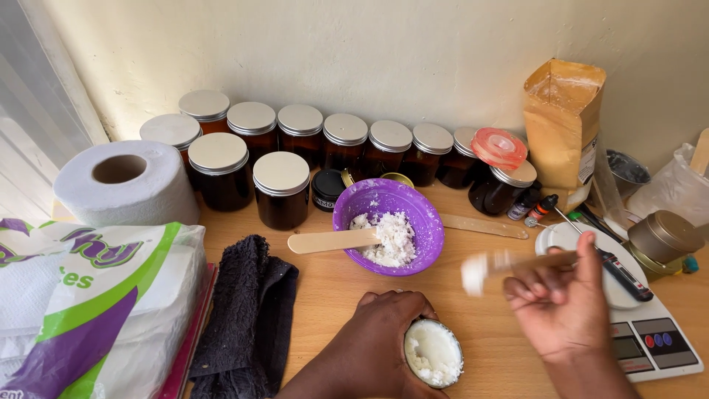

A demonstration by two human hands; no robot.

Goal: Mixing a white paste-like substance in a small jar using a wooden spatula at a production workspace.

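Spatula (517, 262) in the right hand (561, 307), fingers pinched shut round its handle, and it is blurred, so the white lump on its tip (474, 273) is probably cream. Its long axis runs nearly level, left to right, tip pointing left. The jar (433, 353) sits low on the bench (480, 325), mouth tilted up toward the camera, the left hand (380, 343) curled closed round its side. From the loaded tip the jar lies down and slightly left, near but apart. Purple bowl (389, 225) stands just behind.
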